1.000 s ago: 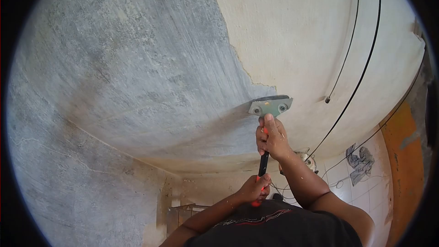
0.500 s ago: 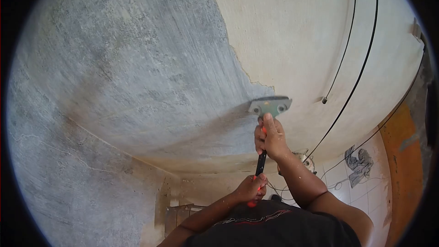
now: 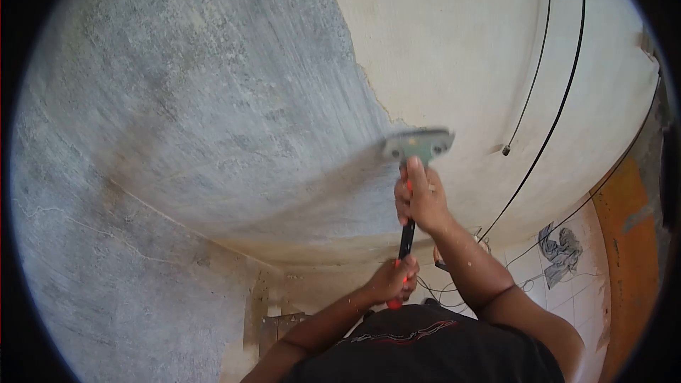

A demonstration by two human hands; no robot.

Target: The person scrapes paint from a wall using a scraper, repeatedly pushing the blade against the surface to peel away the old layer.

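Note:
A long-handled scraper [image 3: 420, 145] with a wide, flat head lies against the wall, its edge at the border between bare grey plaster [image 3: 234, 92] and cream paint [image 3: 440, 42]. My right hand [image 3: 421, 195] is wrapped around the upper handle just below the head, thumb pointing up along it. Lower down, my left hand [image 3: 392, 281] grips the handle's red end. A black stretch of handle shows between the two hands. Slight blur covers the scraper head, and small pale flecks dot my right forearm.
Two black cables [image 3: 567, 92] hang along the painted wall, the shorter ending in a small connector [image 3: 506, 150]. A crumpled grey cloth [image 3: 560, 252] lies on the tiled floor at right, near an orange panel [image 3: 626, 241]. Loose cords and a partly hidden device lie behind my right arm.
The scraper has moved up the wall, its head now covering part of the ragged paint border. Both hands have risen with it, keeping their hold.

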